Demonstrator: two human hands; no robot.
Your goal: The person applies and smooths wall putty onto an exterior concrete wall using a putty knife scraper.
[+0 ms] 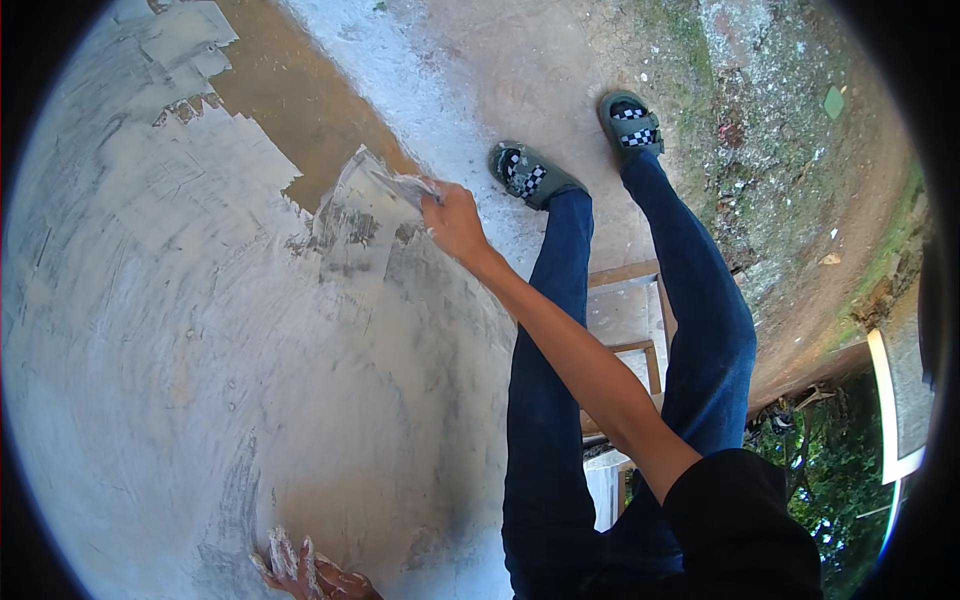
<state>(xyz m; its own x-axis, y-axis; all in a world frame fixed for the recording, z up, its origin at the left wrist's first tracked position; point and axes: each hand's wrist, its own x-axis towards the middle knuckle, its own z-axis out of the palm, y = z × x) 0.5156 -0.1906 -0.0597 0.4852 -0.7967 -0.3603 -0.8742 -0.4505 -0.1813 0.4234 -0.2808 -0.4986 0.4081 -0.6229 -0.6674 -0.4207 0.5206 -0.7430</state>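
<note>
My right hand (457, 225) is closed around a plaster-smeared putty knife (398, 183). The knife's blade lies against the wall (150, 330), at the border between pale grey plaster and a strip of bare brown surface (295, 85). At the bottom of the view, my left hand (312, 575) rests near or on the wall with its fingers apart. White plaster coats those fingers, and the lower part of that hand is cut off by the picture's edge.
Behind my legs in blue jeans (715, 310) stands a wooden frame (625, 272), perhaps a stool or ladder. My sandalled feet (530, 178) are on a pale concrete strip (540, 60). Mossy ground (760, 150) lies to the right, greenery (850, 480) at the lower right.
</note>
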